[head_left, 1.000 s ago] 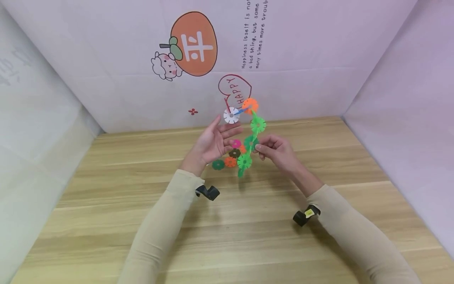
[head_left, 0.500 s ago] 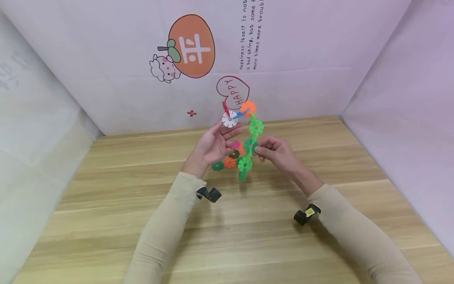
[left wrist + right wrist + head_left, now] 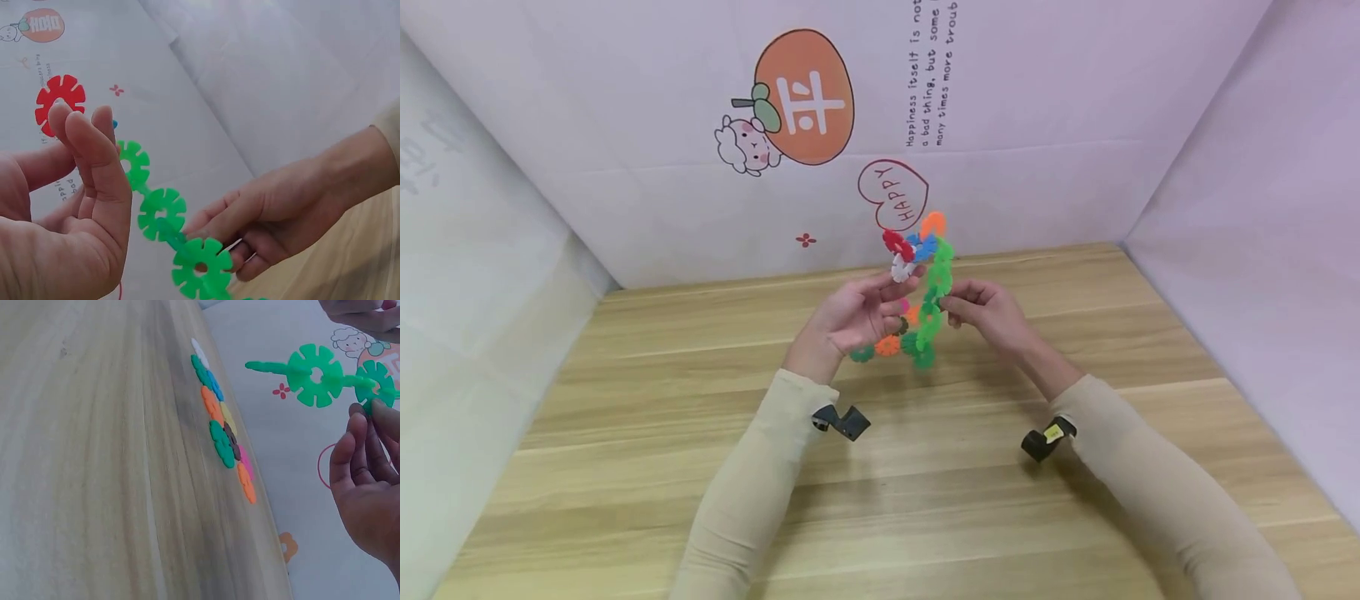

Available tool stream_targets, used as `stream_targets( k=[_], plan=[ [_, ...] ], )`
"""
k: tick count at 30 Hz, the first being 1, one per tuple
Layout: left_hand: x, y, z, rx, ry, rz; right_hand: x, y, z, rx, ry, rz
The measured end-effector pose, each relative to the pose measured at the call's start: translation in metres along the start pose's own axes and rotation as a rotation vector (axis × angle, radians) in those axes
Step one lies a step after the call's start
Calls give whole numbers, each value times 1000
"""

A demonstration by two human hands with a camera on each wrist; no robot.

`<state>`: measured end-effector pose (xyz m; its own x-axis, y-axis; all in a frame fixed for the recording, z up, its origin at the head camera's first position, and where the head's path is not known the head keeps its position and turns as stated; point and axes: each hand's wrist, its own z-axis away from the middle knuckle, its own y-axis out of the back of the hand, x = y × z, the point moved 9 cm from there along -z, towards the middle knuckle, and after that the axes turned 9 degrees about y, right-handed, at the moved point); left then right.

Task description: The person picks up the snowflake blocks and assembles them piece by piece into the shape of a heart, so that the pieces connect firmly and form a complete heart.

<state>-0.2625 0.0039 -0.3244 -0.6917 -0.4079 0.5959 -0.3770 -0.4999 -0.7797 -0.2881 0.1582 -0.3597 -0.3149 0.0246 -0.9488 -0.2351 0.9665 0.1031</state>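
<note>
In the head view, a chain of slotted plastic snowflake discs [image 3: 938, 277] hangs above the table, mostly green, with orange, blue, white and red at its upper end. My right hand [image 3: 992, 317] pinches a darker green disc partway along it between thumb and fingers; the right wrist view shows this pinch too. At the upper end my left hand [image 3: 857, 317] has thumb and bent fingers at the white disc [image 3: 902, 267], seeming to pinch it. The red disc [image 3: 60, 103] stands just past the left fingertips, which hide the white one in the left wrist view.
Loose snowflake discs in several colours, such as an orange disc [image 3: 887, 345], lie on the wooden table [image 3: 880, 500] behind and below the chain. A printed white cloth [image 3: 1045, 133] stands as a wall at the back, with pale walls at both sides.
The left fingers have moved right and closed in on the white disc. The chain's upper end has turned, so the red and blue discs show more of their faces. The right hand keeps its pinch.
</note>
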Motion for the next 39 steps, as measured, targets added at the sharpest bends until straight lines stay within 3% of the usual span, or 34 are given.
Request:
stream_targets(
  k=[7, 10, 16, 23, 27, 33, 39],
  plan=[
    [-6, -9, 5, -66, 22, -2, -9, -12, -9, -45, 80, 116],
    [-4, -9, 8, -53, 0, -16, -10, -14, -12, -54, 93, 132],
    [15, 10, 24, 105, -118, -134, -10, -14, -14, -74, 89, 218],
    [32, 37, 46, 272, -243, -242, 4, -15, -14, -103, 46, 319],
    [38, 46, 56, 320, -317, -216, 12, -21, -15, -132, 34, 378],
    [44, 51, 65, 367, -412, -201, 17, -38, -16, -244, 73, 601],
    [48, 59, 71, 480, -503, -179, 31, -49, -9, -355, -13, 643]
  ],
)
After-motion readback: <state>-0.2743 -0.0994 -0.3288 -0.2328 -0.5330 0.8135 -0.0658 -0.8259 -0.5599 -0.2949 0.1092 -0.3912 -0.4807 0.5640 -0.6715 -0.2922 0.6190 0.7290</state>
